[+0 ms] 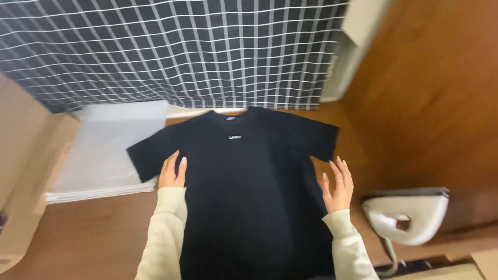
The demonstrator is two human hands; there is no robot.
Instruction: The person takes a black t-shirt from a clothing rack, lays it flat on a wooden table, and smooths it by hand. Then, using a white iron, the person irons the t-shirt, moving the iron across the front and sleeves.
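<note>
While both hands lie open on the shirt [249,192] — left hand [173,171] at nine, right hand [338,186] at three — nothing is gripped. Uneven pressure could wrinkle it; the iron [407,215] at four sits near.

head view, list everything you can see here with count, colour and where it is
t-shirt: one, black, spread flat on the table, neck away from the person, small pale mark on the chest
table: one, brown wood, under everything
checked cloth: one, dark with a white grid, along the far edge
stack of clear bags: one pile, whitish, left of the t-shirt, its left sleeve lying over it
cardboard box: one, tan, far left edge
iron: one, white, lying at right, cord trailing toward the bottom edge
left hand: cream sleeve, flat on the t-shirt near the left sleeve
right hand: cream sleeve, fingers spread, ring worn, at the t-shirt's right edge
</note>
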